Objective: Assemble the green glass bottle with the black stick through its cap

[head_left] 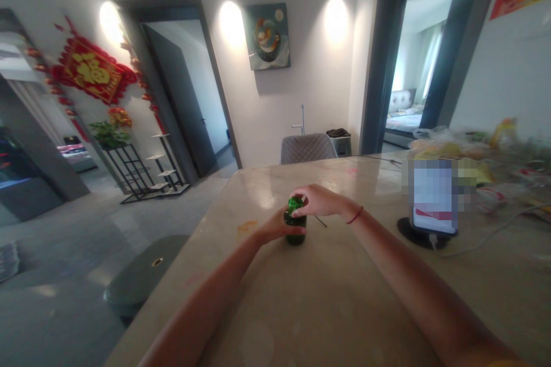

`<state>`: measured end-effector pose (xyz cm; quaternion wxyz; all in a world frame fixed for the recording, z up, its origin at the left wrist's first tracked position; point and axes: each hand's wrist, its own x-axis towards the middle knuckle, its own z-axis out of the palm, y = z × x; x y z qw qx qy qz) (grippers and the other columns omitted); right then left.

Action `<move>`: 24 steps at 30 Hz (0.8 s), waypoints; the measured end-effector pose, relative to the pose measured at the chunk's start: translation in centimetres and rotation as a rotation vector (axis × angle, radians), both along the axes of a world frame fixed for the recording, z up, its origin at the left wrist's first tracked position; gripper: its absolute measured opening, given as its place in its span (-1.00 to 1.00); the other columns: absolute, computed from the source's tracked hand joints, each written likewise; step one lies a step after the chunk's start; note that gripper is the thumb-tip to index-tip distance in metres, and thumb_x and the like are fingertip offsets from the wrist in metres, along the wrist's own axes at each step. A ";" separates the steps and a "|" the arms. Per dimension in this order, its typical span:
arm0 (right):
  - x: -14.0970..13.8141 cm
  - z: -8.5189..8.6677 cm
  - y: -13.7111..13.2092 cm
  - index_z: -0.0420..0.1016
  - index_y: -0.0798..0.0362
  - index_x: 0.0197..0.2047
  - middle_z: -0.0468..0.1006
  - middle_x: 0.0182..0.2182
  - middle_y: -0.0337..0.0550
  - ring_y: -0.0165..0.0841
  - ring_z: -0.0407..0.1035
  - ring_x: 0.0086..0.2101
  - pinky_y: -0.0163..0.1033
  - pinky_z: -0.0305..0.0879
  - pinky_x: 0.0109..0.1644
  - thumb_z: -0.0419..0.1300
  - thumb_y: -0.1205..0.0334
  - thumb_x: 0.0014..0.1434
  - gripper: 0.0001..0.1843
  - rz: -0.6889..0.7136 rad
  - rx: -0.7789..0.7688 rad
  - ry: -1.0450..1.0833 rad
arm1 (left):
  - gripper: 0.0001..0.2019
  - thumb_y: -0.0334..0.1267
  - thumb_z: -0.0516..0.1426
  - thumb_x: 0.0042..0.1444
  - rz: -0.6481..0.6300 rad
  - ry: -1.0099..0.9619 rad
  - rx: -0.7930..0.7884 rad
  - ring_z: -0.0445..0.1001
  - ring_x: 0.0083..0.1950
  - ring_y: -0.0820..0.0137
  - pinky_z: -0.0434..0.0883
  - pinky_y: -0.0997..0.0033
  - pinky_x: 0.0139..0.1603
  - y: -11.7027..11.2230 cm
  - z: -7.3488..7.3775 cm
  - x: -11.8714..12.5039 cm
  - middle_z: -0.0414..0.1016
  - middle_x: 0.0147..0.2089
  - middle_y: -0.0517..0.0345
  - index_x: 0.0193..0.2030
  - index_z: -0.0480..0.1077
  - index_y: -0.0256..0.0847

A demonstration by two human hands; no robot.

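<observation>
A small green cylinder, like a jar or can, stands upright on the table, its lower body (295, 238) dark green and its top bright and shiny. My left hand (275, 227) is wrapped around its side from the left. My right hand (317, 199) reaches over from the right, with its fingers closed on the shiny top. Fingers from both hands hide much of the cylinder, so its exact kind is unclear. A thin dark stick (321, 221) lies on the table just right of it, beneath my right wrist.
The pale stone-patterned table (327, 298) spreads around my arms. A phone (434, 195) stands on a round black charging stand to the right, a cable trailing from it. Plastic bags (439, 140) and clutter lie behind. A grey chair (307, 148) faces me; a green stool (142, 275) stands left.
</observation>
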<state>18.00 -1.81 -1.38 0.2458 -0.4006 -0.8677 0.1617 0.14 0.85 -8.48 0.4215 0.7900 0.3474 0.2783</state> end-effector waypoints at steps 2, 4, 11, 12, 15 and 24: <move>0.1 -0.1 0.2 0.49 0.15 -0.19 0.57 -0.34 -0.09 -0.35 0.43 -0.37 -0.34 0.21 -0.34 0.31 0.15 -0.08 -0.63 0.001 -0.002 0.035 | -0.32 -0.15 0.33 -0.27 0.016 0.022 0.000 0.38 0.00 0.17 0.32 0.19 0.02 0.1 0.3 0.0 0.45 -0.04 -0.03 0.06 0.30 -0.27; 0.2 -0.1 0.3 0.49 0.16 -0.19 0.57 -0.35 -0.09 -0.34 0.42 -0.37 -0.33 0.23 -0.34 0.31 0.13 -0.08 -0.62 0.011 0.004 0.086 | -0.35 -0.15 0.32 -0.26 0.024 0.029 0.023 0.40 -0.03 0.20 0.34 0.22 -0.01 0.1 0.9 -0.1 0.46 -0.08 -0.01 0.04 0.31 -0.28; -0.4 0.3 0.1 0.43 0.18 -0.11 0.55 -0.27 -0.04 -0.34 0.42 -0.31 -0.28 0.33 -0.25 0.31 0.11 -0.06 -0.54 0.072 -0.038 0.320 | -0.48 -0.09 0.29 -0.25 0.037 0.212 0.160 0.43 -0.17 0.29 0.35 0.33 -0.13 -0.7 5.2 -1.8 0.49 -0.20 0.10 -0.12 0.37 -0.27; -0.5 0.3 0.0 0.42 0.18 -0.08 0.54 -0.25 -0.04 -0.34 0.42 -0.29 -0.28 0.34 -0.24 0.30 0.10 -0.05 -0.52 0.081 -0.056 0.348 | -0.49 -0.07 0.29 -0.25 0.044 0.250 0.185 0.43 -0.19 0.29 0.35 0.34 -0.14 -0.7 5.9 -2.2 0.49 -0.22 0.11 -0.13 0.37 -0.26; -0.7 0.5 -0.2 0.37 0.16 0.00 0.52 -0.18 0.00 -0.34 0.43 -0.24 -0.27 0.35 -0.21 0.23 0.07 0.04 -0.50 0.112 -0.111 0.393 | -0.48 -0.02 0.28 -0.27 0.047 0.375 0.222 0.43 -0.21 0.30 0.33 0.38 -0.18 -0.8 7.3 -3.8 0.50 -0.23 0.14 -0.15 0.37 -0.24; -0.4 0.5 -0.4 0.36 0.19 0.00 0.54 -0.18 0.06 -0.33 0.44 -0.25 -0.28 0.33 -0.25 0.15 0.06 0.13 -0.54 0.035 -0.078 0.358 | -0.56 0.01 0.25 -0.31 0.201 0.625 0.193 0.42 -0.30 0.33 0.26 0.46 -0.31 -1.4 7.6 -6.3 0.50 -0.35 0.18 -0.31 0.38 -0.22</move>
